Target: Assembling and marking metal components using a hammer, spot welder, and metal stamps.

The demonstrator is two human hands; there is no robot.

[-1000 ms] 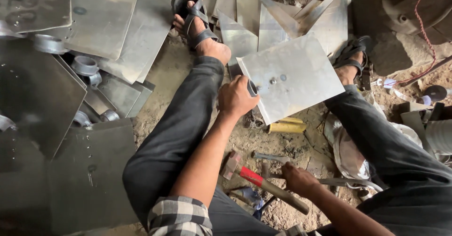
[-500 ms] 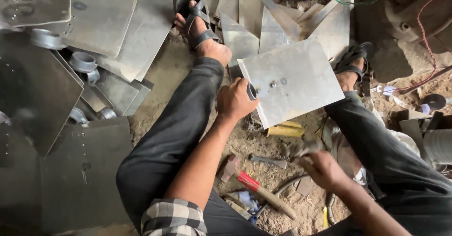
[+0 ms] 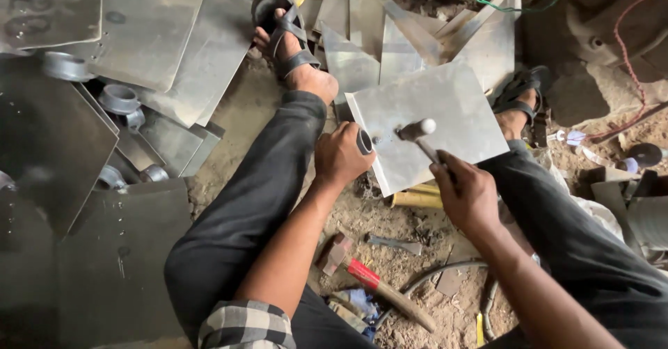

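While the person sat on the dirt floor point(image 3: 243, 112) with both legs stretched toward the far side, a square metal sheet point(image 3: 445, 123) rested between the knees, tilted, its near-left edge raised. The left hand point(image 3: 339, 157) was closed around a short dark metal ring point(image 3: 364, 141) held against the sheet's left edge. The right hand point(image 3: 467, 194) was closed around the handle of a hammer point(image 3: 419, 132), whose pale head stood over the middle of the sheet, just right of a small mark on its surface; whether the head touched the sheet could not be told.

A yellow cylinder point(image 3: 416, 199) lay on the ground just under the near edge of the sheet. Nearer still, between the forearms, a second hammer with a red band on its wooden handle point(image 3: 369, 279) lay on the dirt, and a small grey metal piece point(image 3: 394, 244) lay just right of it. A dark hose point(image 3: 445, 276) curved along the ground near the right forearm.

To the left, large metal sheets point(image 3: 146, 36) were stacked overlapping, with several grey metal collars point(image 3: 118, 100) resting among them. On the far side, narrower sheet offcuts point(image 3: 390, 36) leaned beyond the held sheet. Both feet wore dark strapped sandals point(image 3: 289, 39).
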